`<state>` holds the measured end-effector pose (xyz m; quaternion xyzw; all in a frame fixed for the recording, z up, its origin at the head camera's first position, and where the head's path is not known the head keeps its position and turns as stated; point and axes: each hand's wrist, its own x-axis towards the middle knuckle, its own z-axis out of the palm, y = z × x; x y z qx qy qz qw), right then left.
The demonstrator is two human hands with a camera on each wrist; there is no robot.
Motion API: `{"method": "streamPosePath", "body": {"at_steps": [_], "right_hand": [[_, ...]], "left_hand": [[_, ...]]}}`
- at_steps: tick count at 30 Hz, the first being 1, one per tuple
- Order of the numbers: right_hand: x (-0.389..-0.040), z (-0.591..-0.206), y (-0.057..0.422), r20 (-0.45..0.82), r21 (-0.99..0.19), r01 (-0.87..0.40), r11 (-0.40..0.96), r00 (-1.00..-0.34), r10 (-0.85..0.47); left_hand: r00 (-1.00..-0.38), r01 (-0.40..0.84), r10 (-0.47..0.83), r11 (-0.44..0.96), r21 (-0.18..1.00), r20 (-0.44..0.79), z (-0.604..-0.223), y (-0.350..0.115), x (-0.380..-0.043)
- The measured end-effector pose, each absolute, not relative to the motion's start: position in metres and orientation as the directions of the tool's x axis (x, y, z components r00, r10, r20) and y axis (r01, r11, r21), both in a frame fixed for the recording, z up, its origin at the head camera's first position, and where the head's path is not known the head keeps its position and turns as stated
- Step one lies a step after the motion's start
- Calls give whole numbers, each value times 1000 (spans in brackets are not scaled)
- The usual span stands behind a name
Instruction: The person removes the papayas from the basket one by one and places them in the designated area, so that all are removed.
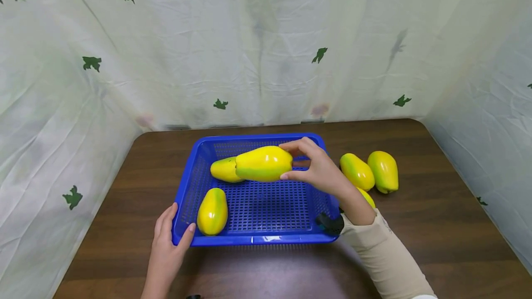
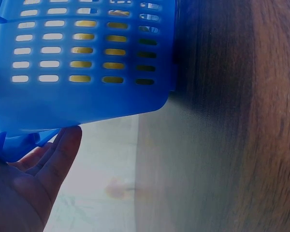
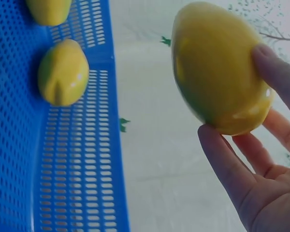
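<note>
1. The left hand grips the blue basket at its near left corner.
2. Inside, the front fruit lies beside that corner; the back fruit is partly hidden.
3. Above the basket, the held fruit extends leftward from the grip, long axis roughly side to side.
4. The right hand pinches its right end between thumb and fingers.
5. Three loose fruits sit right of the basket, nearer the right hand.

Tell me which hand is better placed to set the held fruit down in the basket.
Right, I'd judge: the right hand holds the yellow fruit over the blue basket. The left hand is on the basket's near-left corner and holds no fruit.
</note>
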<state>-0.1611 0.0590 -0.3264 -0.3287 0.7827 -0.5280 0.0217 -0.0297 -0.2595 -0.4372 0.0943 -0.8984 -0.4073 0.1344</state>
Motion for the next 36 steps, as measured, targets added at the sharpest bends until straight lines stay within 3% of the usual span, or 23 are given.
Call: {"method": "streamPosePath", "body": {"at_steps": [9, 21, 36], "right_hand": [[-156, -327, 80, 366, -858, -471, 207, -841, -398], [-160, -360, 130, 424, -862, -464, 202, -880, -213], [-136, -398, 184, 355, -863, -311, 398, -934, 40]], "left_hand": [[-943, -53, -282, 651, 757, 176, -438, -259, -30], [-945, -61, -280, 655, 753, 167, -437, -259, -30], [-946, -63, -278, 657, 751, 164, -437, -260, -30]]}}
